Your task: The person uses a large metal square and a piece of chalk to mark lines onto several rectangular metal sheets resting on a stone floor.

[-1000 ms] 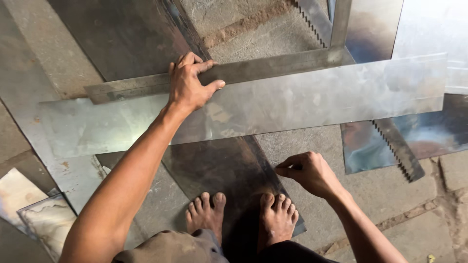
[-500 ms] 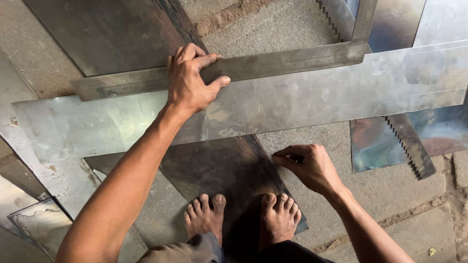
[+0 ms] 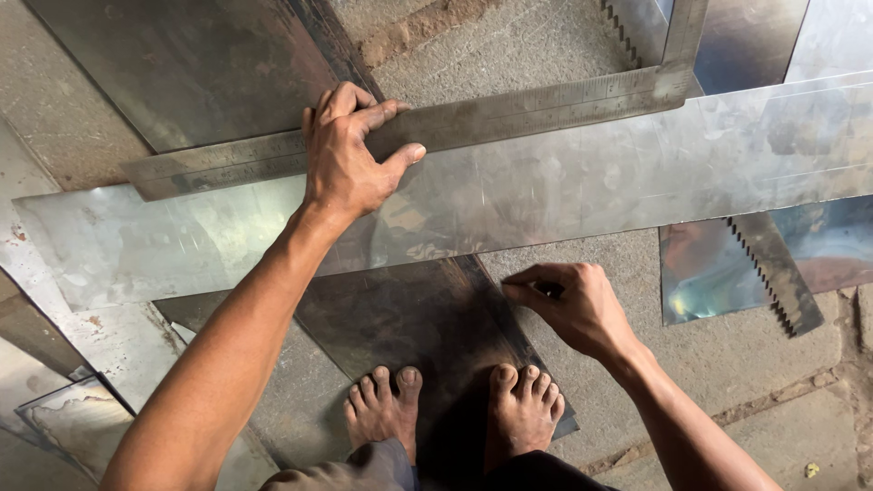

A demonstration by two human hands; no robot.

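My left hand (image 3: 350,155) lies spread and flat on the steel square (image 3: 509,114), pinning it along the far edge of the long shiny metal strip (image 3: 564,191) that runs left to right across the floor (image 3: 737,355). My right hand (image 3: 573,305) is curled shut, fingertips pinched on something small I cannot make out, just near the strip's near edge. A dark sheet (image 3: 427,327) lies under my bare feet (image 3: 455,409). A toothed strip (image 3: 773,273) lies at right.
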